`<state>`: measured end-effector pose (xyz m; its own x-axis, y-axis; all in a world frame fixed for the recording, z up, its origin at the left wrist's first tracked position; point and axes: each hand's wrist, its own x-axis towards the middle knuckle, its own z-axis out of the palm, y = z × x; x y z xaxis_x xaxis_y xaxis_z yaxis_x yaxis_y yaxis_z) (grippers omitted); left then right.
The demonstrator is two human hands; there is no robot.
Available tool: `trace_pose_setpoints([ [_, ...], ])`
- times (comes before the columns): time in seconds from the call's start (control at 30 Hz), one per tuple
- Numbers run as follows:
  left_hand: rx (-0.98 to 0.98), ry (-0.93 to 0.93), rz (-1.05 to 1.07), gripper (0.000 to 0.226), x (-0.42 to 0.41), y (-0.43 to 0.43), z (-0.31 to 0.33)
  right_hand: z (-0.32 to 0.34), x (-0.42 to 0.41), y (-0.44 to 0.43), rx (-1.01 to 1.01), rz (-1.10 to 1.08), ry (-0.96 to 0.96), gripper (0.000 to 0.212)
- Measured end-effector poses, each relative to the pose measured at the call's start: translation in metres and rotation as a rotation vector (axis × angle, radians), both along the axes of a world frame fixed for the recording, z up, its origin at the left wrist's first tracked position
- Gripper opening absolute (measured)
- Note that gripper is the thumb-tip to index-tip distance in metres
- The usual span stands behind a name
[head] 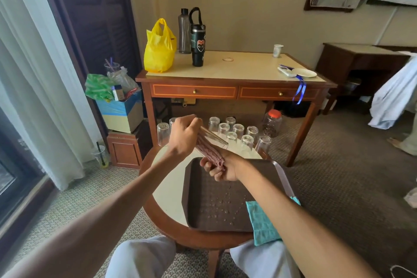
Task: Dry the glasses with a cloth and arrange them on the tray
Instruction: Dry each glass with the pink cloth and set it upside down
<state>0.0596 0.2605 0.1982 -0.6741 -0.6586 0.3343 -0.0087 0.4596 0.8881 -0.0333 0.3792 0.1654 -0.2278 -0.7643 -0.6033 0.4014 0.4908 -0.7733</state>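
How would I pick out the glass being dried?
Find the round table with its brown tray. Above the tray's far edge, the left hand grips one glass. It alone lies tilted against a pink cloth; the other glasses stand upside down.

Your view is bright and evenly lit by soft daylight from the window [9, 178] and curtain [38, 88] at left. Shadows are faint and diffuse. The glasses [238, 129] carry small highlights. The centre is in sharp focus. Expect wide-angle distortion: the edges of the counter [248, 67] bow, and the border regions stretch and soften slightly.
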Motion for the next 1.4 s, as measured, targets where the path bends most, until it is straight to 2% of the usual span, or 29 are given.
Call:
trace_pose_setpoints([
  [0.07, -0.012, 0.048, -0.034, 0.049, 0.003, -0.002, -0.004, 0.004, 0.001, 0.003, -0.022, -0.021, -0.054, 0.049],
  [0.13, 0.084, 0.035, -0.133, 0.048, 0.006, -0.006, -0.004, 0.005, -0.003, -0.004, -0.041, -0.162, 0.164, 0.041],
  [0.17, 0.199, 0.011, -0.196, 0.043, 0.007, -0.008, -0.002, 0.007, -0.004, -0.007, -0.051, -0.225, 0.386, 0.034],
  [0.23, 0.515, -0.044, -0.334, 0.037, 0.009, -0.013, 0.002, 0.013, -0.005, -0.006, 0.0, -0.236, 0.998, 0.021],
  [0.27, 0.649, -0.08, -0.368, 0.039, 0.01, -0.014, 0.006, 0.018, -0.004, -0.003, 0.026, -0.232, 1.296, 0.022],
  [0.3, 0.732, -0.135, -0.362, 0.043, 0.011, -0.014, 0.009, 0.023, 0.0, 0.0, -0.029, -0.264, 1.526, 0.026],
  [0.33, 0.795, -0.192, -0.335, 0.047, 0.012, -0.015, 0.01, 0.03, 0.005, 0.004, -0.13, -0.303, 1.674, 0.029],
  [0.4, 0.855, -0.282, -0.281, 0.046, 0.012, -0.013, 0.013, 0.041, 0.009, 0.01, -0.287, -0.378, 1.804, 0.027],
  [0.5, 0.754, -0.286, -0.203, 0.027, 0.008, -0.006, 0.016, 0.03, 0.001, 0.007, -0.23, -0.352, 1.829, 0.024],
  [0.57, 0.64, -0.217, -0.14, 0.024, 0.003, -0.003, 0.016, 0.016, -0.004, 0.003, -0.152, -0.389, 1.71, 0.021],
  [0.6, 0.54, -0.192, -0.129, 0.028, 0.002, -0.003, 0.016, 0.011, -0.007, 0.001, -0.152, -0.403, 1.575, 0.014],
  [0.63, 0.412, -0.176, -0.123, 0.035, 0.0, -0.004, 0.015, 0.008, -0.009, -0.001, -0.174, -0.363, 1.425, 0.018],
  [0.7, 0.153, -0.137, -0.105, 0.046, -0.002, -0.006, 0.012, 0.003, -0.009, -0.004, -0.214, -0.145, 1.206, 0.054],
  [0.73, 0.064, -0.11, -0.099, 0.048, -0.003, -0.005, 0.011, 0.005, -0.007, -0.005, -0.181, -0.098, 1.086, 0.059],
  [0.8, -0.067, -0.046, -0.093, 0.044, -0.004, -0.005, 0.008, 0.006, -0.004, -0.003, -0.113, -0.163, 0.676, 0.049],
  [0.87, -0.146, 0.004, -0.084, 0.039, -0.003, 0.0, 0.007, 0.002, -0.004, 0.004, -0.021, -0.091, 0.286, 0.04],
  [0.93, -0.17, 0.025, -0.089, 0.037, -0.002, 0.004, 0.005, 0.002, -0.004, 0.009, -0.002, -0.035, 0.155, 0.04],
  [0.97, -0.158, 0.022, -0.105, 0.036, -0.001, 0.004, 0.005, 0.002, -0.006, 0.006, -0.006, -0.069, 0.171, 0.039],
  [1.03, -0.07, -0.004, -0.178, 0.035, -0.002, 0.002, 0.008, 0.011, -0.006, 0.006, -0.034, -0.208, 0.386, 0.033],
  [1.1, 0.155, -0.056, -0.303, 0.039, -0.004, -0.002, 0.013, 0.018, -0.013, 0.004, -0.045, -0.254, 0.772, 0.021],
  [1.17, 0.493, -0.158, -0.395, 0.047, -0.003, -0.004, 0.02, 0.024, -0.018, 0.005, 0.051, -0.252, 1.274, 0.023],
  [1.2, 0.634, -0.22, -0.41, 0.051, -0.001, -0.005, 0.022, 0.028, -0.018, 0.006, 0.061, -0.325, 1.445, 0.024],
  [1.23, 0.722, -0.275, -0.412, 0.052, 0.001, -0.005, 0.023, 0.034, -0.016, 0.008, -0.019, -0.408, 1.578, 0.024],
  [1.33, 0.798, -0.301, -0.358, 0.035, -0.001, 0.0, 0.025, 0.047, -0.012, 0.014, -0.291, -0.474, 1.839, 0.018],
  [1.4, 0.754, -0.241, -0.269, 0.026, -0.006, 0.005, 0.026, 0.043, -0.019, 0.014, -0.283, -0.448, 1.861, 0.018],
])
